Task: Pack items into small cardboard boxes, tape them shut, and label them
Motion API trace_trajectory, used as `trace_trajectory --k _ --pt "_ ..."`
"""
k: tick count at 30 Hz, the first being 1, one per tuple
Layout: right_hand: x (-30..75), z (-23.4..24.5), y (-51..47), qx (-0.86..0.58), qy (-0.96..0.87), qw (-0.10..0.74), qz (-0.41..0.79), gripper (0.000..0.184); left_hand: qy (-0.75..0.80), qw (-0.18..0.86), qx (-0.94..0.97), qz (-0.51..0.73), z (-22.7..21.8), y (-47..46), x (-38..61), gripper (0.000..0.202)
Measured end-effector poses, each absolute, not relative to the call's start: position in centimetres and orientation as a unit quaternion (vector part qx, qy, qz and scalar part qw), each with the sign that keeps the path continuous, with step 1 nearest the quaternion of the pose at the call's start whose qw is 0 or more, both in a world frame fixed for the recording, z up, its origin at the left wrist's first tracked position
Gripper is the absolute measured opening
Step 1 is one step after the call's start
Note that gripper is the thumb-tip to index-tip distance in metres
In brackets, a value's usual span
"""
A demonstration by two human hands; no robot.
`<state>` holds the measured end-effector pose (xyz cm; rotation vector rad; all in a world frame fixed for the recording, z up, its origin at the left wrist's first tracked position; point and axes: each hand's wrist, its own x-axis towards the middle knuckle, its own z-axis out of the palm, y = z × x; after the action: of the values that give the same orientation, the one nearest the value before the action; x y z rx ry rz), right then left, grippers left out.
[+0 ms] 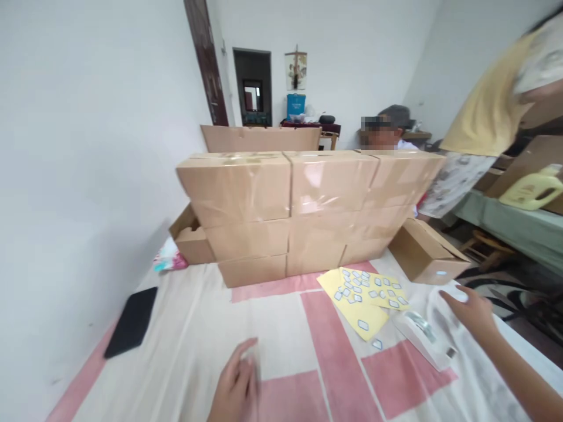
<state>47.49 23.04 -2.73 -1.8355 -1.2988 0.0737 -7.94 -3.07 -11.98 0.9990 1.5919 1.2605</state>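
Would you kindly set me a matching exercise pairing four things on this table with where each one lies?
Things: 1 black flat device; 2 yellow sticker sheet; 3 white tape dispenser; 4 stacked cardboard boxes.
Places: A closest to the right hand; B across the back of the table; C near the left edge; D just in front of the boxes.
Pairs: 1-C; 2-D; 3-A; 4-B.

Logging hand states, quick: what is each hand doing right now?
Left hand: blurred, resting on the table cover; grip cannot be told.
Right hand: open, holding nothing, fingers over the white sheet.
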Motion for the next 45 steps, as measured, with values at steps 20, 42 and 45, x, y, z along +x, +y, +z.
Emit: trace_trajectory --k 20,42,45 --pt "-21.3 -5.5 18.1 -0.31 -0.655 0.481 0.494 0.088 0.807 -0.056 0.333 0.484 -10.0 14.3 -37.7 0.069" --pt "-26.6 -12.2 23.0 -0.308 -0.611 0.461 0.565 0.087 0.795 0.082 0.245 0.549 -10.1 14.9 -40.6 0.068" --pt "-26.7 -12.1 23.2 -0.315 -0.603 0.456 0.574 0.082 0.784 0.086 0.238 0.567 -10.4 14.7 -41.0 0.06"
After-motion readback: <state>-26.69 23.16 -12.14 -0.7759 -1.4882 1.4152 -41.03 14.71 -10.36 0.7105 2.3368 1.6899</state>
